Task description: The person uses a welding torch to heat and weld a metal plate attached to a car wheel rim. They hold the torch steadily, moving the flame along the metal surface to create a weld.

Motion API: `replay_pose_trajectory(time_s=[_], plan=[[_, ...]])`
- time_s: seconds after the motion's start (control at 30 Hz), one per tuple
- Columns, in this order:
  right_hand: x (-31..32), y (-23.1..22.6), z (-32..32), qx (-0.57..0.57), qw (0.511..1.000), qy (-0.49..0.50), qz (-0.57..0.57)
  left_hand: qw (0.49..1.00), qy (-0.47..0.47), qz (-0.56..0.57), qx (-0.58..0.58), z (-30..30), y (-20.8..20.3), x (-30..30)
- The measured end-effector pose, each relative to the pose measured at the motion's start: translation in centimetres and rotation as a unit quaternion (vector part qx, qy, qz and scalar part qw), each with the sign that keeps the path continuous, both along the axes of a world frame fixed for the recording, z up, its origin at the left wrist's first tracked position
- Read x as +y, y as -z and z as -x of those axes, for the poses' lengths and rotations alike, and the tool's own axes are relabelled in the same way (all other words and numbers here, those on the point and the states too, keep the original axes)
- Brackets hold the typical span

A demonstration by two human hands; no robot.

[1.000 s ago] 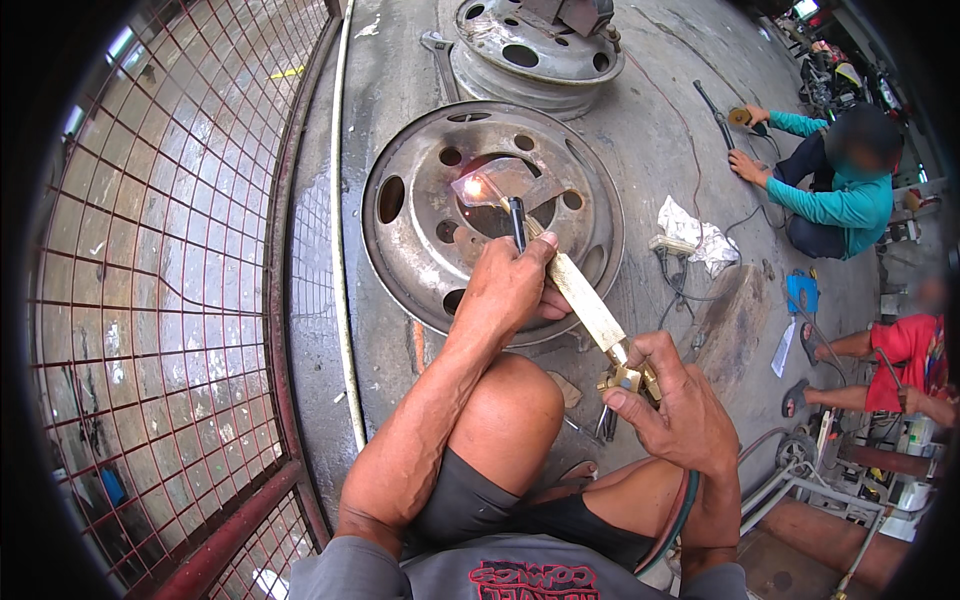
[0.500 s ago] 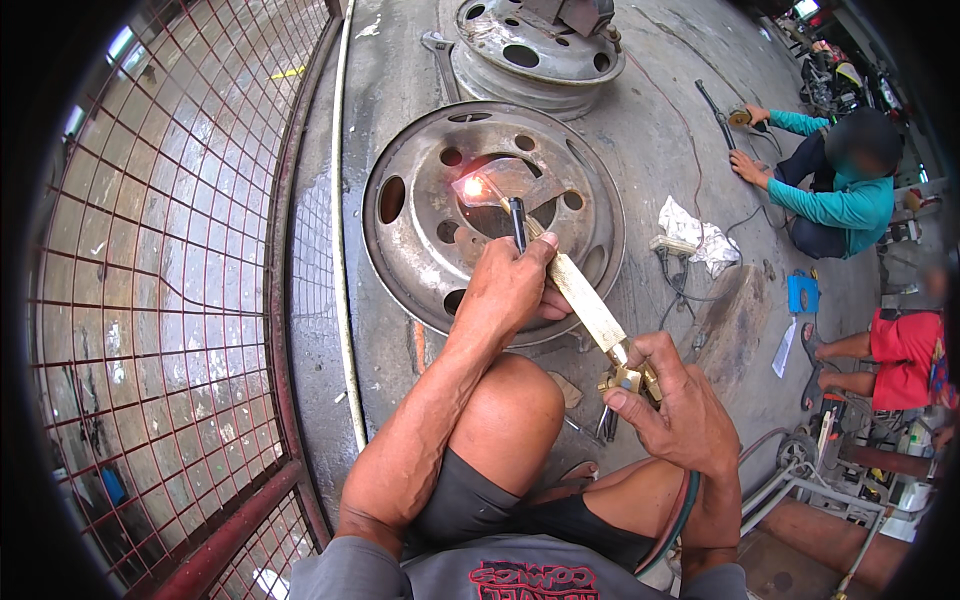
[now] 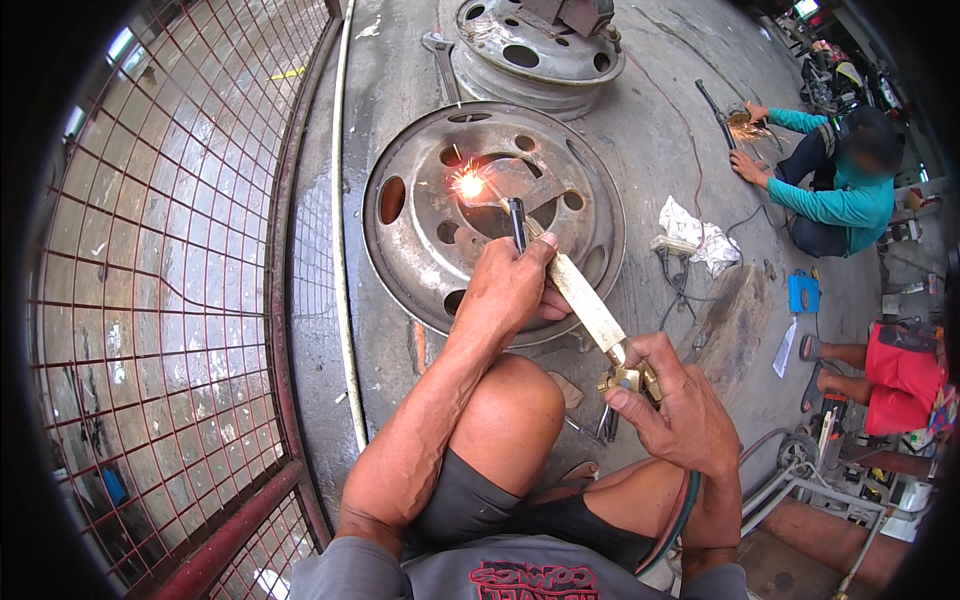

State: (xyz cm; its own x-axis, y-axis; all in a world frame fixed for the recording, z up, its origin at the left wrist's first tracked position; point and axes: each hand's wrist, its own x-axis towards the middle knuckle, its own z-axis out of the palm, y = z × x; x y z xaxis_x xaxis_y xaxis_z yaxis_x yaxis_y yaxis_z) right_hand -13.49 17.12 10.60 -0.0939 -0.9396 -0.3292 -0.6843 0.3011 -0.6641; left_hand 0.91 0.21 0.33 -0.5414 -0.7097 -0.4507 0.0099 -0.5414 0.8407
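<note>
Both my hands are on a brass cutting torch (image 3: 588,302) that slants up and leftward. My left hand (image 3: 503,287) wraps its front part, where a short black cylinder (image 3: 517,222) also sticks up by the fingers. My right hand (image 3: 682,408) grips the rear, thumb and fingers around the brass valve fittings (image 3: 628,379). Bright sparks burst at the left end of a thin metal plate (image 3: 520,178), by the torch's tip. That plate lies across the middle of a rusty steel wheel rim (image 3: 405,250), which rests flat on the floor.
Behind is a second wheel rim (image 3: 520,85), beside an adjustable wrench (image 3: 443,65). Red wire mesh (image 3: 180,260) and a pale pipe (image 3: 340,220) run along the left. At right, a co-worker (image 3: 850,190) holds a sparking grinder (image 3: 742,118). Hoses (image 3: 680,520) pass my right forearm.
The glow at the plate has burst into spraying sparks. Sparks now also come from the co-worker's grinder. The person in red shorts has shifted slightly. My hands stay nearly still.
</note>
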Motion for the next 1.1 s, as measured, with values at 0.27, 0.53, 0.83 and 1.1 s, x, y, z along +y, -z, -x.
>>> replay_pose_trajectory(time_s=[0.27, 0.53, 0.83, 1.1], plan=[[-0.27, -0.45, -0.12, -0.015, 1.0, -0.001, -0.015, 1.0, -0.003, 0.001, -0.004, 0.11, 0.28, -0.08], [-0.35, -0.23, -0.06, -0.023, 1.0, -0.006, -0.009, 1.0, -0.003, -0.004, -0.003, -0.01, 0.14, -0.16], [-0.41, -0.2, -0.19, -0.011, 1.0, -0.002, -0.008, 1.0, -0.006, 0.005, -0.013, -0.03, 0.01, -0.17], [-0.28, 0.01, -0.09, 0.013, 1.0, -0.001, -0.01, 1.0, -0.007, 0.003, -0.009, 0.13, 0.29, -0.21]])
